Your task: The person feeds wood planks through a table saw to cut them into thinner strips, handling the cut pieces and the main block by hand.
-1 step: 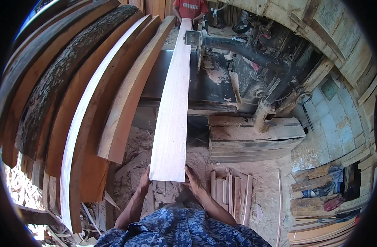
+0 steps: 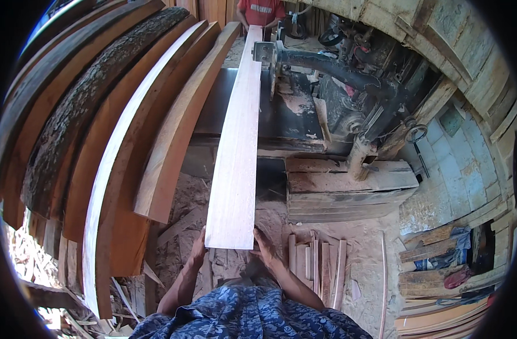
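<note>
A long pale board (image 2: 233, 169) stretches away from me over a dark machine table (image 2: 295, 121). At its near end, my left hand (image 2: 199, 244) grips the left edge, with the fingers partly hidden beneath. My right hand (image 2: 265, 248) holds the opposite edge at the near corner. Toward the far end, the board passes beside a metal guide block (image 2: 263, 52) on the machine's dark curved arm (image 2: 332, 63). Beyond the machine, a person in a red shirt (image 2: 262, 12) stands at the board's far end, hands close to it.
Thick planks (image 2: 156, 164), some with bark, lean in a row on my left. A dusty wooden block (image 2: 348, 189) sits right of the board, with thin offcuts (image 2: 317, 265) on the floor below it. More boards (image 2: 439, 316) and cloths lie at the lower right. Sawdust covers the floor.
</note>
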Demonstrator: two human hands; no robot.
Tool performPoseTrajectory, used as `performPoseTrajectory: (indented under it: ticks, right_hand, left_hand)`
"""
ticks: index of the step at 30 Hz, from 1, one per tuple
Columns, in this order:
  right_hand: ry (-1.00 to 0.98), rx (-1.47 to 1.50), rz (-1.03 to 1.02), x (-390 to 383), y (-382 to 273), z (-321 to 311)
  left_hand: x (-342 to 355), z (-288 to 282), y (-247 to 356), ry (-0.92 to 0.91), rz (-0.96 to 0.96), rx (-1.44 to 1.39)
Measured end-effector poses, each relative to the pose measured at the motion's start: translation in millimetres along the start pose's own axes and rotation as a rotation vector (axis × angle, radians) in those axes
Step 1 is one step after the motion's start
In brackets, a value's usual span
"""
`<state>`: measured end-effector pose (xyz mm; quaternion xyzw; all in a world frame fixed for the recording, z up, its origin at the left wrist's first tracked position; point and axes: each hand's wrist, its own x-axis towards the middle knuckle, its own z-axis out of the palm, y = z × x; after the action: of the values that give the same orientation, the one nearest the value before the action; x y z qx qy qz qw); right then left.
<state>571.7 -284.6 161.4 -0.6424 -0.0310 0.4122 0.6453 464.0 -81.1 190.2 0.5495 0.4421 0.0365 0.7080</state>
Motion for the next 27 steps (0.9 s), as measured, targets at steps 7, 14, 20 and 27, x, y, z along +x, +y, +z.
performPoseTrajectory:
  ticks: [7,14,20,27]
  right_hand:
    - [0.0,0.071,0.052,-52,8,15]
    - [-0.002,0.107,0.048,-92,35,28]
    - [-0.003,0.196,0.043,-133,73,38]
    - [0.041,0.281,-0.032,-172,120,52]
  left_hand:
    - [-33,-19,-25,-0.001,-0.074,0.106]
    - [-62,-38,-68,0.019,-0.008,0.1]
    - [-82,-53,-96,0.01,-0.002,0.115]
    - [-133,-60,-100,-0.022,-0.008,0.154]
